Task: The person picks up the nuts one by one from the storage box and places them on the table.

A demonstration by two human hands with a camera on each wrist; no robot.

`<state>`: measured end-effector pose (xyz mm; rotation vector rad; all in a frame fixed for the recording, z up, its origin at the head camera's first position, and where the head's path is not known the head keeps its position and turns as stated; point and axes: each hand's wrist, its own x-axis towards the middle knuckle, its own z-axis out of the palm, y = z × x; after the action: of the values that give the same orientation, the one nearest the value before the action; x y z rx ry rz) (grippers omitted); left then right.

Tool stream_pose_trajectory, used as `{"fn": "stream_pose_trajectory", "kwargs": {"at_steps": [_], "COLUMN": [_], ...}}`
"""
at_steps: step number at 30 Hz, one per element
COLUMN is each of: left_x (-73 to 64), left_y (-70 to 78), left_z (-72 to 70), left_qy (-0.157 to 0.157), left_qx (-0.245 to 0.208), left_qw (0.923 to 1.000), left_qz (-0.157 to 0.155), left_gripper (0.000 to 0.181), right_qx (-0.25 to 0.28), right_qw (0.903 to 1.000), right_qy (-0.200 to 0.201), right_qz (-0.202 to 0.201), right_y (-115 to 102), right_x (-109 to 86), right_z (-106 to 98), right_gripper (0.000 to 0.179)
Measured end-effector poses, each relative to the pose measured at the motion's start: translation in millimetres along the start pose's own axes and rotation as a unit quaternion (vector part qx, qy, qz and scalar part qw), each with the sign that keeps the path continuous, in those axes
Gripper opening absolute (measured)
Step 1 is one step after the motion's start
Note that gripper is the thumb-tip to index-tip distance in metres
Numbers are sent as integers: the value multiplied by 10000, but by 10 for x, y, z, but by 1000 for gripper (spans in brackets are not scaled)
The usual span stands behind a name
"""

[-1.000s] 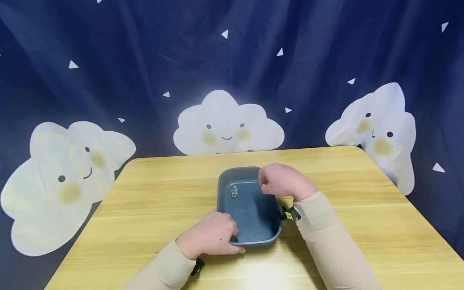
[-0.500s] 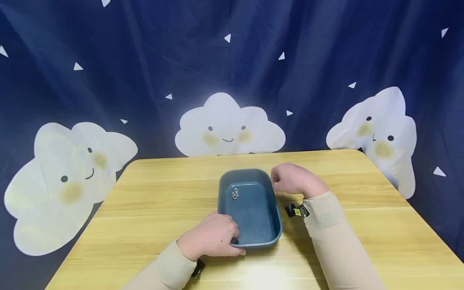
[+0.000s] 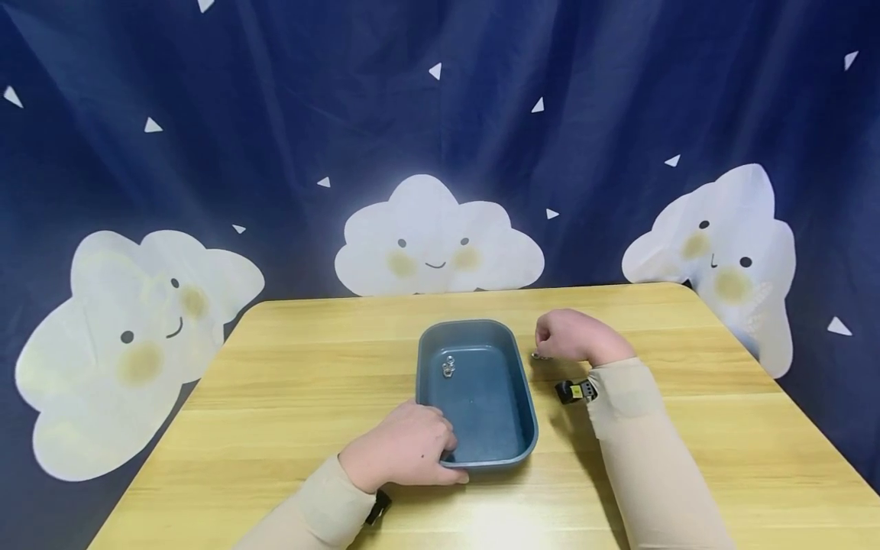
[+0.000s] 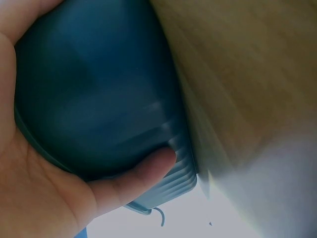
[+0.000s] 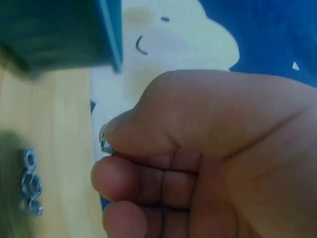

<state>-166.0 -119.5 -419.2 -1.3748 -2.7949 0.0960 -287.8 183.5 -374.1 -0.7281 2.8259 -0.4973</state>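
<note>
Now right hand farther from tray

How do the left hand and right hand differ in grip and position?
Grip: the left hand holds the wall of the blue tray, thumb outside; the right hand pinches a small metal part.
Position: the left hand is at the tray's near-left corner; the right hand is off its right side, farther from the person.
Shared: both bare, in beige sleeves.

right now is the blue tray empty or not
Not empty: a small cluster of shiny metal pieces lies inside the blue tray, toward its far left, leaving most of it bare.
</note>
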Motion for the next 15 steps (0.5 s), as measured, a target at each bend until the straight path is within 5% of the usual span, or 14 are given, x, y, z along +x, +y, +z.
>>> {"fn": "stream_pose_trajectory", "kwargs": {"at_steps": [15], "left_x": [13], "left_y": [-5], "left_z": [-2], "left_qy": [-4], "left_qx": [-82], "left_qw": [10000], "left_qz": [-19], "left_gripper": [50], "right_qx": [485], "right_qw": [9981], "right_qy": [-158], "right_qz": [347], "right_y": [338], "right_x": [-2], "right_z": [85], "right_gripper": [20]}}
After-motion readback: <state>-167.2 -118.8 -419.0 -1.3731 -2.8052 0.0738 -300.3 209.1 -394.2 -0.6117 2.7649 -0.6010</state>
